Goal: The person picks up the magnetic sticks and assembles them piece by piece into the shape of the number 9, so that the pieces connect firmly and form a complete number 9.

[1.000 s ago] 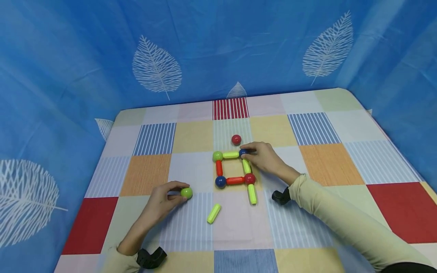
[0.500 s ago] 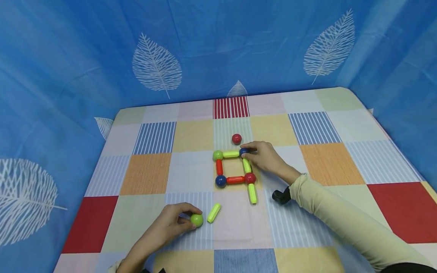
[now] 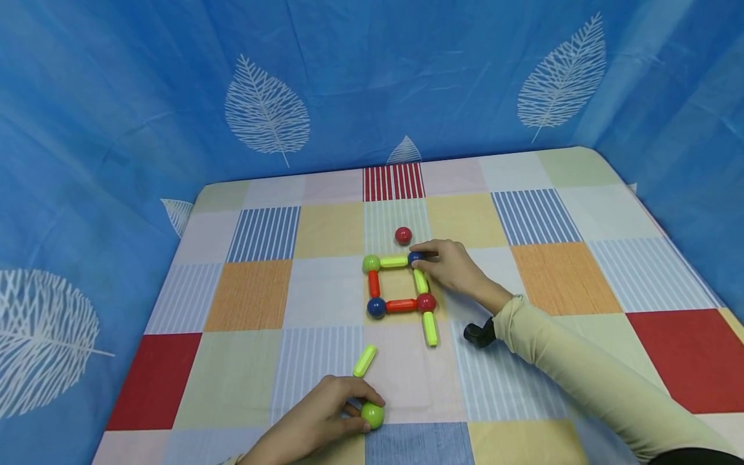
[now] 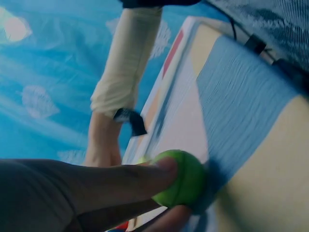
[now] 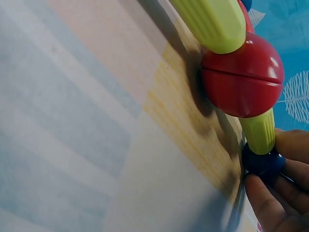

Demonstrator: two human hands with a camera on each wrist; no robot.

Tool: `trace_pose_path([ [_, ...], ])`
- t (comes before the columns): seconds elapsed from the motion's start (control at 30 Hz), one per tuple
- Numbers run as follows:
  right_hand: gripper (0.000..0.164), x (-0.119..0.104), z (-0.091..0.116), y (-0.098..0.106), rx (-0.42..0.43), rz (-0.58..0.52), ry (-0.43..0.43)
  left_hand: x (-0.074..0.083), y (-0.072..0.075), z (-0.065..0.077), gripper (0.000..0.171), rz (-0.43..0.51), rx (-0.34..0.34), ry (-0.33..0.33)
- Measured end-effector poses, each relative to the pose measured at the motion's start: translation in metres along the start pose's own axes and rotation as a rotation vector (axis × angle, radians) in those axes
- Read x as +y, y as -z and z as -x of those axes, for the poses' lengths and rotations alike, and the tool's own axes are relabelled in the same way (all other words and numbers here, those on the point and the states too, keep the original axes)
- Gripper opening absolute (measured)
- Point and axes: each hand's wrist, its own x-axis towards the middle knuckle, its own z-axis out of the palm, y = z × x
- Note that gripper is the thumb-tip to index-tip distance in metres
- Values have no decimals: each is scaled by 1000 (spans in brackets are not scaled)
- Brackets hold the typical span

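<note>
Between thumb and fingers, my left hand (image 3: 328, 416) pinches a green ball (image 3: 372, 415) low over the cloth near the front; the left wrist view shows the green ball (image 4: 181, 179) up close. My right hand (image 3: 456, 270) grips a blue ball (image 3: 415, 258) at the far right corner of a square of rods and balls. That square has a green ball (image 3: 371, 263), a second blue ball (image 3: 376, 307) and a red ball (image 3: 426, 302) at its other corners. Red rods (image 3: 401, 307) and yellow-green rods (image 3: 394, 261) link them. One yellow-green rod (image 3: 430, 329) sticks out toward the front from the red ball.
A loose yellow-green rod (image 3: 365, 360) lies just beyond my left hand. Behind the square sits a loose red ball (image 3: 403, 236). The patchwork cloth (image 3: 244, 361) covers the table, and a blue leaf-print curtain (image 3: 360, 84) hangs behind and at the sides.
My left hand has carried the green ball to the right and toward the front, passing around the near end of the loose rod. The right hand has stayed on the blue ball.
</note>
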Motion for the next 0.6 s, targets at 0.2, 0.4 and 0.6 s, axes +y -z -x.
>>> trace_pose_path([
  [0.2, 32, 0, 0, 0, 4, -7, 1, 6, -14, -21, 25, -65, -16, -99],
  [0.4, 32, 1, 1, 2, 9, -5, 6, 13, -23, -43, 27, -155, -3, -179],
  [0.6, 33, 3, 0, 1, 9, -3, 12, 18, -25, -63, 28, -250, 38, -227],
])
